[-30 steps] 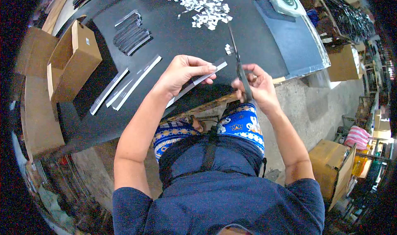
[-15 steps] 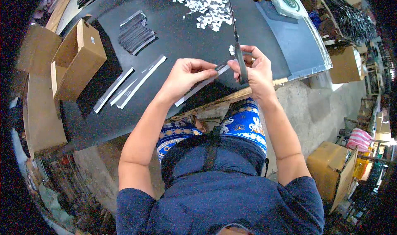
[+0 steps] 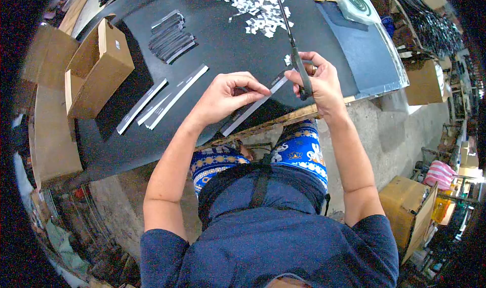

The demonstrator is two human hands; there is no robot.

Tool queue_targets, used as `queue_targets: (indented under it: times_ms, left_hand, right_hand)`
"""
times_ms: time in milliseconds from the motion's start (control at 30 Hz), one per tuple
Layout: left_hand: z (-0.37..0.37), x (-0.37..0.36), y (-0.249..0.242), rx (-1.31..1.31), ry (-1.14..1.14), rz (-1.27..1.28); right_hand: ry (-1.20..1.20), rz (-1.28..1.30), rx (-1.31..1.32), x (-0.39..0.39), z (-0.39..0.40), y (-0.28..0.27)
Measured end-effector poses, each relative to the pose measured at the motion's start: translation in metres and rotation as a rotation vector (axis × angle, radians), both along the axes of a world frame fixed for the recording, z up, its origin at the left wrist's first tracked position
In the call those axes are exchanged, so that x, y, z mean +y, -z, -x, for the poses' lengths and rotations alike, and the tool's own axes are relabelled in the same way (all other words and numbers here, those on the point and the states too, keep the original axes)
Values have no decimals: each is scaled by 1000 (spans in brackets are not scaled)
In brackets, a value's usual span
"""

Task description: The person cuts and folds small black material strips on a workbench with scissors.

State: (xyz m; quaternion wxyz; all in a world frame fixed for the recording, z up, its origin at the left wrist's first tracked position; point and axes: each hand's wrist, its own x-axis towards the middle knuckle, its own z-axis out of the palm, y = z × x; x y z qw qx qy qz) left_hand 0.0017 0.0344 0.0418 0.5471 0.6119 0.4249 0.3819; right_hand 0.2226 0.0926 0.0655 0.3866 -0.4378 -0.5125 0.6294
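We look from the head, one wide view, forward and steeply down, torso (image 3: 273,237) close, tabletop (image 3: 223,50) beyond

No text is legible to you: the strip (image 3: 251,108) well right of the cardboard box (image 3: 107,67) bears small pale lettering, too blurred to read; marks on the loose strips (image 3: 176,96) nearer that box and its white label (image 3: 117,44) are equally unclear.

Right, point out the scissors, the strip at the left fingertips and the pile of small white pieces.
Scissors (image 3: 293,45), head view: where blades and handles meet.
Strip (image 3: 253,108), head view: its lower stretch.
Pile of small white pieces (image 3: 259,8), head view: its middle.
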Motion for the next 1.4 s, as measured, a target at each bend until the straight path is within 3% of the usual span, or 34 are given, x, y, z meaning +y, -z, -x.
queue_targets:
  times_ms: [233,600,767,933,1067,1400]
  left_hand:
    - [4,-3,-13,-114,137,86]
    - [16,2,-5,-110,170,110]
    - [31,1,-8,-114,140,216]
    - [34,5,0,-140,124,139]
    - [26,5,-7,-153,130,137]
    - [17,5,-14,-159,175,179]
  right_hand:
    - [-21,6,-49,3,-1,-1]
    - [-27,-34,-191,-7,-20,-17]
    - [-375,123,-198,-41,-66,-30]
    - [-539,327,-379,-72,-78,-25]
    - [-523,403,-263,-77,-65,-24]
    - [-514,348,-258,-72,-48,-22]
